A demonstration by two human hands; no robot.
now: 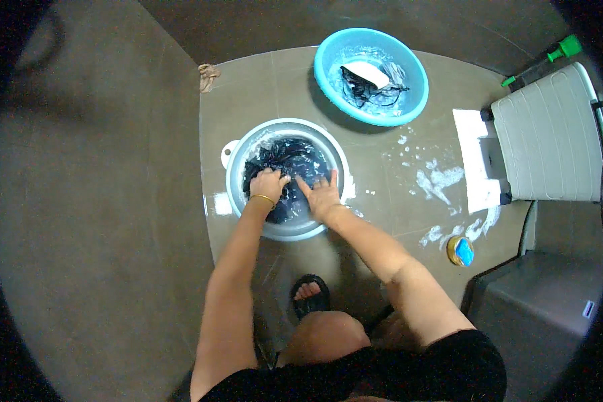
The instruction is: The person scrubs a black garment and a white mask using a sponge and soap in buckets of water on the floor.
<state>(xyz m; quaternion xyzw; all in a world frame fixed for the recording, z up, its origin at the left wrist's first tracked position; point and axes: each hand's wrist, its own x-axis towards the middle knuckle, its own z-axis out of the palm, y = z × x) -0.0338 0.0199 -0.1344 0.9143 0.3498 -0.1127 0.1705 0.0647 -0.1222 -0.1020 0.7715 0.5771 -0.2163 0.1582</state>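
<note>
A pale round basin (234, 201) with a side handle stands on the floor before me, holding water and dark wet cloth (286, 151). My left hand (267, 185), with a gold-coloured bangle at the wrist, curls its fingers into the cloth on the basin's left side. Spread fingers mark my right hand (324, 197), which is over the water at the right side with nothing in its grasp. Part of the cloth lies under the water, and its full shape cannot be made out.
Behind the basin, a turquoise tub (421, 95) holds suds, black cloth and a white item. To the right are foam patches (439, 178), a round tin with blue contents (461, 251) and a pale ribbed case (547, 140). A crumpled brown cloth (208, 77) lies at the left wall.
</note>
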